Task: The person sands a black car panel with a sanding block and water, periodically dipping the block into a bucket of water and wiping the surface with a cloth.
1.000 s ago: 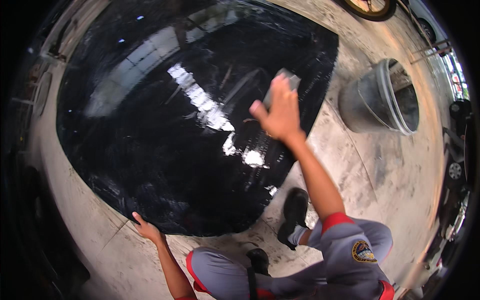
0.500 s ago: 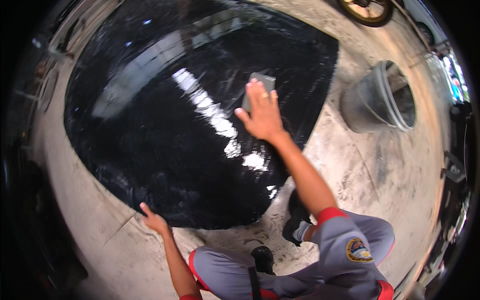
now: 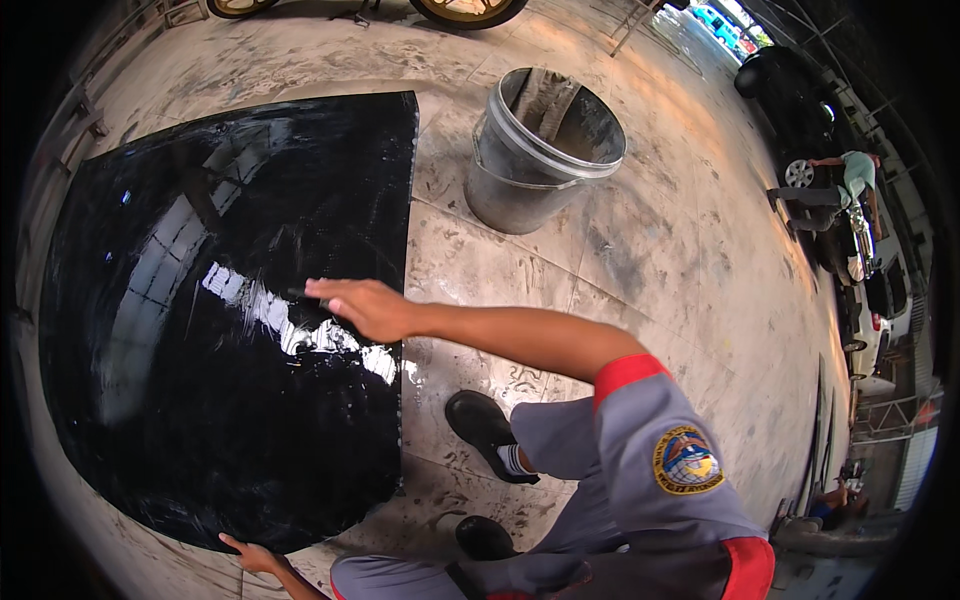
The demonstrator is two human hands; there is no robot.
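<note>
A glossy black curved panel (image 3: 150, 400), like a car hood, covers the left of the head view, with wet-looking streaks and bright reflections. My right hand (image 3: 355, 305) lies over its middle right, fingers extended across a flat grey block (image 3: 300, 293), which is mostly hidden underneath. At the panel's near rounded edge, low in the view, my left hand (image 3: 250, 555) grips the rim, its fingers partly hidden.
A grey bucket (image 3: 515, 200) stands on the stained floor right of the panel. Motorcycle wheels (image 3: 465, 12) show at the top. Cars (image 3: 770, 85) line the far right, where another person (image 3: 850, 175) bends beside one. My shoe (image 3: 480, 430) is near the panel.
The view has swung right, so the panel and bucket sit further left and more cars show. My right hand with the block now points leftward across the panel; my left hand still holds the edge.
</note>
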